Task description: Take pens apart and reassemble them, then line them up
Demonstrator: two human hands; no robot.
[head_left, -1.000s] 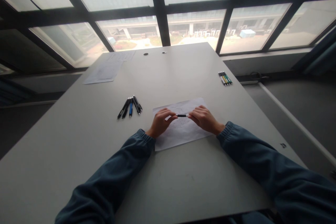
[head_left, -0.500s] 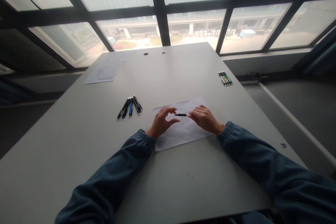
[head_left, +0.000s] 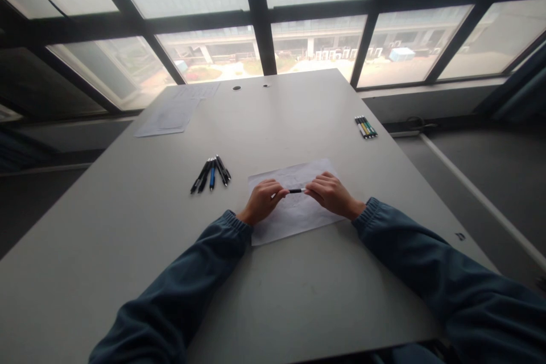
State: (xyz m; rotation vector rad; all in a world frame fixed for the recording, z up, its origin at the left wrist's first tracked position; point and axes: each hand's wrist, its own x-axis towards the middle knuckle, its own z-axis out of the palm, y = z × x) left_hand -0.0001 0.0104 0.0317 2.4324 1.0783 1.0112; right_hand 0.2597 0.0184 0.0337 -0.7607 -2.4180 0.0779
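Note:
A black and white pen (head_left: pixel 295 190) lies level between my two hands, above a sheet of paper (head_left: pixel 277 228) with faint marks on it. My left hand (head_left: pixel 263 201) pinches the pen's dark end between thumb and fingers. The white end is gripped by my right hand (head_left: pixel 331 193), whose fingers are closed round it. Both hands cover the pen's tips. To the left of the paper, several pens (head_left: pixel 212 174), most of them black and one blue, are fanned out on the white table (head_left: pixel 128 227).
Toward the table's right edge sits a row of markers (head_left: pixel 365 127) with green, yellow and white parts. Printed sheets (head_left: pixel 168 116) lie at the far left. Two round holes pierce the far tabletop. A small dark object (head_left: pixel 460 236) rests near the right edge. Windows stand beyond.
The fingers of my left hand, apart and beside the pen's tip before, have closed on its dark end. The pen has dropped slightly. My right hand keeps its grip.

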